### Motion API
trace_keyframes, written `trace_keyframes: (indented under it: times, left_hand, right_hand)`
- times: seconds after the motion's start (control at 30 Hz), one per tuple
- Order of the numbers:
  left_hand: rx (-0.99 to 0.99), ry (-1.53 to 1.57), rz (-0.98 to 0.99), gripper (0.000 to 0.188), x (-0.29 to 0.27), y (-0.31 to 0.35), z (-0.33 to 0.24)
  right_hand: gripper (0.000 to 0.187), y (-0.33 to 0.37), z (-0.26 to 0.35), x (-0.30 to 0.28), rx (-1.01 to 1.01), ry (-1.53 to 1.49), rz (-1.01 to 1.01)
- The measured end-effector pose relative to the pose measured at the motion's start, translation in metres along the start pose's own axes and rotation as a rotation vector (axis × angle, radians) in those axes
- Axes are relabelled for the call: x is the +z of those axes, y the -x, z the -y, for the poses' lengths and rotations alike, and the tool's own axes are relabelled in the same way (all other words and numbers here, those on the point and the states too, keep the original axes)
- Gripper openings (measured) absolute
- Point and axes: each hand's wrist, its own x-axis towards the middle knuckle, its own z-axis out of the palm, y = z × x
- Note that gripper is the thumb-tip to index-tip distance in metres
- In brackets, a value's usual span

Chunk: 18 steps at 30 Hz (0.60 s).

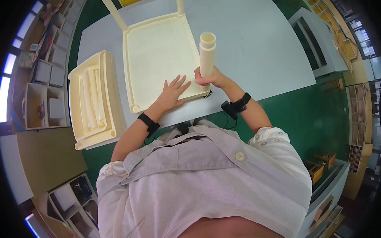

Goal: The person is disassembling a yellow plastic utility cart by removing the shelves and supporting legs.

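A cream plastic shelf panel (161, 55) with a raised rim lies on the grey table. Two cream tubes (115, 14) stand at its far corners. At the near right corner my right hand (211, 77) is wrapped round the lower part of an upright tube (207, 55), which has a hollow, stepped top. My left hand (173, 94) rests flat on the panel's near edge with fingers spread, holding nothing. The near left corner of the panel carries a round socket (134, 108) with no tube in it. The joint below my right hand is partly hidden.
To the left, more cream panels (107, 80) are stacked at the table's edge with several loose tubes (90, 99) lying in the top one. The grey table (255, 45) extends right. Shelving (44, 90) stands at left, and a grey bench-like frame (322, 43) at far right.
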Motion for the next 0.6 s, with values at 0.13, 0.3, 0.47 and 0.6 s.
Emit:
trace_keyframes:
  times: [0.13,0.3,0.47,0.6]
  left_hand:
    - [0.000,0.013,-0.018,0.079,0.000,0.003,-0.001]
    - [-0.030,0.004,-0.014,0.080,0.004,0.001,-0.005]
    - [-0.029,-0.001,-0.010,0.081,0.008,-0.002,-0.006]
    - [-0.044,0.032,-0.003,0.083,0.010,-0.006,-0.012]
  right_hand:
    - [0.019,0.001,-0.012,0.023,-0.154,0.070,-0.422]
    - [0.018,0.002,-0.027,0.040,-0.252,0.228,-0.863]
    - [0.021,0.018,-0.033,0.031,-0.319,0.092,-0.782]
    - [0.024,0.032,-0.026,-0.004,-0.237,0.037,-0.329]
